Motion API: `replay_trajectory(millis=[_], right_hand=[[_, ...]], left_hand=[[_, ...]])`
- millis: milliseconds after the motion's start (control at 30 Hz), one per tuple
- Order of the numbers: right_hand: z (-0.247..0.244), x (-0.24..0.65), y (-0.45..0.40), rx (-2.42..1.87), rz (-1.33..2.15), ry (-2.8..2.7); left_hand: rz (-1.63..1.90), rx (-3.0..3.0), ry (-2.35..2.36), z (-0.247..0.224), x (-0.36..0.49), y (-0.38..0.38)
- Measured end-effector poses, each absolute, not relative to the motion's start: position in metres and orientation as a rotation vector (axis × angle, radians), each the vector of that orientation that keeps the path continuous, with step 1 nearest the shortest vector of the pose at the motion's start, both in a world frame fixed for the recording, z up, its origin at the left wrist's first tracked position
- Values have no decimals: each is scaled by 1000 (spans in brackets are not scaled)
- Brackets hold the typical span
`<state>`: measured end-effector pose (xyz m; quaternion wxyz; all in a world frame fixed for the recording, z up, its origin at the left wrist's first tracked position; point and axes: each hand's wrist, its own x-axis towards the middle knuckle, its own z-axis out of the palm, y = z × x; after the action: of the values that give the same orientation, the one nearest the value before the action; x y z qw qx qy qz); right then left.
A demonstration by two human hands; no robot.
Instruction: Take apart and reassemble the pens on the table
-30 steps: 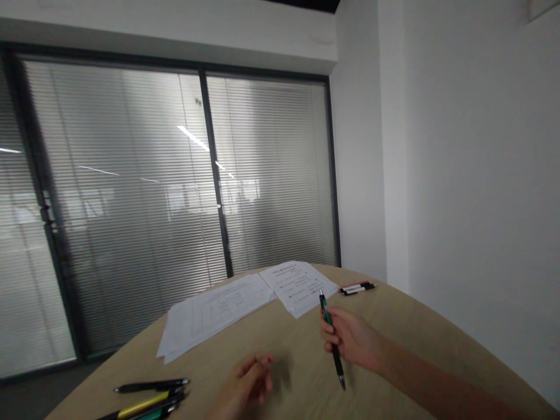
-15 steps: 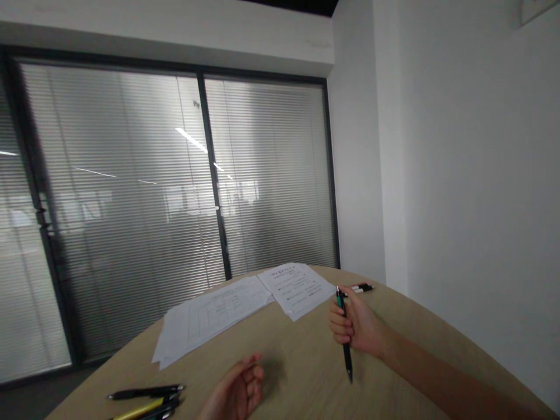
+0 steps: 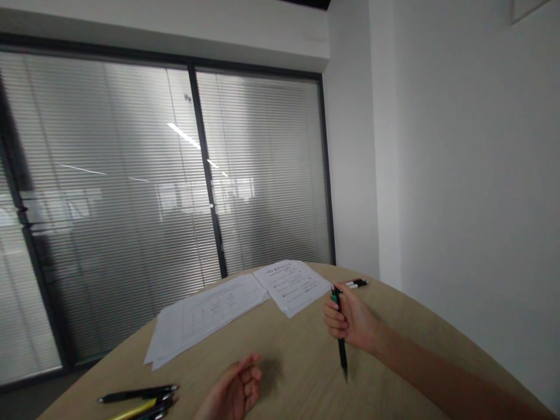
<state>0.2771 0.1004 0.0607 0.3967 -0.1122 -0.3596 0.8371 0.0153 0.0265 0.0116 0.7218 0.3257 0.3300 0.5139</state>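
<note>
My right hand (image 3: 356,319) is wrapped round a black click pen (image 3: 342,353) with a green band near its upper end. The thumb lies at the pen's top, and its tip points down above the table. My left hand (image 3: 236,388) is at the bottom middle, palm turned inward, fingers loosely curled and nothing in them. To its left, a black pen (image 3: 137,394) lies on the table beside a yellow pen (image 3: 135,409) and other dark pens, partly cut off by the frame.
Printed sheets (image 3: 205,315) lie on the round wooden table (image 3: 289,361), with another printed sheet (image 3: 293,286) at the far side. Beyond my right hand are black-and-white pens (image 3: 356,284). A glass partition with blinds (image 3: 131,204) and a white wall (image 3: 472,175) stand behind.
The whole view has shifted slightly, so things appear a little further left. My right hand keeps its hold on the pen, and my left hand looks the same.
</note>
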Motion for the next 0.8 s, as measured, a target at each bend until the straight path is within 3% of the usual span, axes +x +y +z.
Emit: replay_trajectory(millis=[800], right_hand=[[57,279,106,-249,2062,-840]], left_hand=[[1119,752,741,6,12,27]])
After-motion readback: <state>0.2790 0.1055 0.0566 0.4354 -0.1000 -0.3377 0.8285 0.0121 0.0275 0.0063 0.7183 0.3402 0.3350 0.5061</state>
